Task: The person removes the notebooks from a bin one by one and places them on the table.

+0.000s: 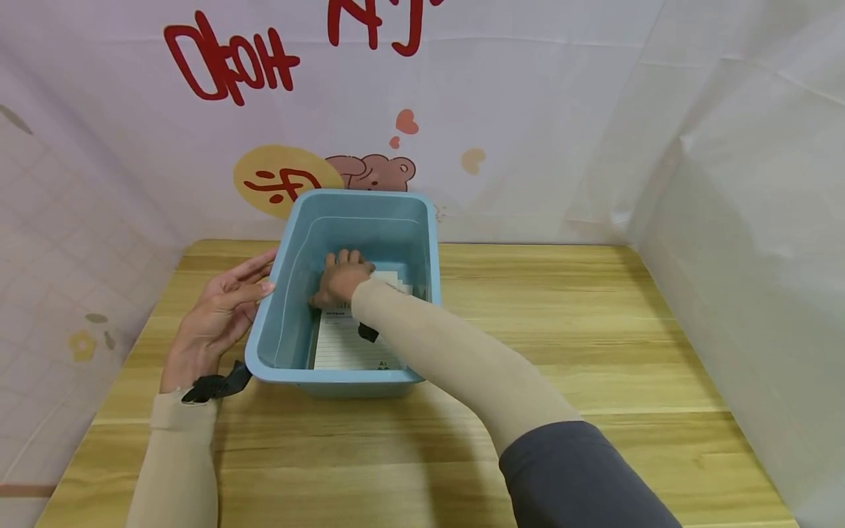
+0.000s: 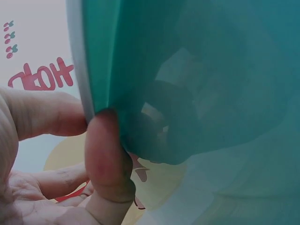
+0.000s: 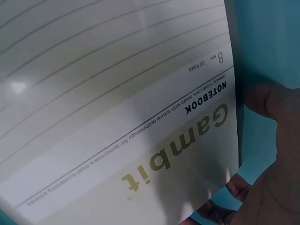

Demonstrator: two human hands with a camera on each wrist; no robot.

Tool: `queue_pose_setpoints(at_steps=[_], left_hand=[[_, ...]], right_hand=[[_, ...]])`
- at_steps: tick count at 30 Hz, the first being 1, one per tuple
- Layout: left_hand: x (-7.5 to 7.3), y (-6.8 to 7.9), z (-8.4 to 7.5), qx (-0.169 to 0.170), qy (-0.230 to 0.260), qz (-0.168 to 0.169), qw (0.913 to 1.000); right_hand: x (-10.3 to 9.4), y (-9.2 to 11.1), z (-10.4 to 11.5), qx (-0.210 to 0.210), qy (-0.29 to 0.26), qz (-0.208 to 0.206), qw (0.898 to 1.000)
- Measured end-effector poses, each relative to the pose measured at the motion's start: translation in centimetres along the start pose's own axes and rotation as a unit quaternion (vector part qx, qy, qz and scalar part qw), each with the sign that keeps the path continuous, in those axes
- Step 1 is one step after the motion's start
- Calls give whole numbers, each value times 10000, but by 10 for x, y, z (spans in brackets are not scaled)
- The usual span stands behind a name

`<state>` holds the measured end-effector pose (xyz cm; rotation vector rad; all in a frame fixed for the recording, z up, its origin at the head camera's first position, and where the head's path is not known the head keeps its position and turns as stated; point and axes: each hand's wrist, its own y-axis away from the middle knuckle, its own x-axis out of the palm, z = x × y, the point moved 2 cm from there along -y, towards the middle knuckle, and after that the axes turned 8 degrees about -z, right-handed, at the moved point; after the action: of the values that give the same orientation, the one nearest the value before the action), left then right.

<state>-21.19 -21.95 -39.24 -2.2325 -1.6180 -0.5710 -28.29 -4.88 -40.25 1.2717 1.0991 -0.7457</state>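
Note:
A light blue plastic bin (image 1: 429, 249) stands on the table, its open top toward me. My left hand (image 1: 221, 312) pinches the bin's left rim between thumb and fingers; the left wrist view shows a thumb and finger (image 2: 105, 154) meeting at the rim. My right hand (image 1: 343, 282) is inside the bin over a notebook (image 3: 117, 93) with a lined, pale cover. Its thumb (image 3: 262, 98) lies along one edge of the notebook, and its fingertips go behind the adjoining edge. White layered corners (image 1: 392, 279) show beside the right wrist; the forearm hides part of the bin.
The wood-grain table (image 1: 561, 330) extends to the right and in front of the bin. Behind it hangs a white printed cloth (image 1: 528, 110), with a cloth wall on each side. A black strap (image 1: 214, 385) sits on the left wrist.

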Motion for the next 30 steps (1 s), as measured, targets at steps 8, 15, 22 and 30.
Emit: queue_pose_setpoints(at_steps=[8, 15, 22, 30], left_hand=[[0, 1, 0, 44, -2, 3, 10000], [0, 1, 1, 69, -41, -16, 10000], [0, 2, 1, 82, 10, -61, 9999], [2, 2, 0, 44, -30, -110, 9999]], right_hand=[[-4, -2, 2, -77, 211, -35, 9997], [-6, -2, -1, -43, 131, -155, 9998], [-1, -4, -8, -340, 382, -792, 9955], [0, -10, -15, -497, 351, -1126, 9918]])
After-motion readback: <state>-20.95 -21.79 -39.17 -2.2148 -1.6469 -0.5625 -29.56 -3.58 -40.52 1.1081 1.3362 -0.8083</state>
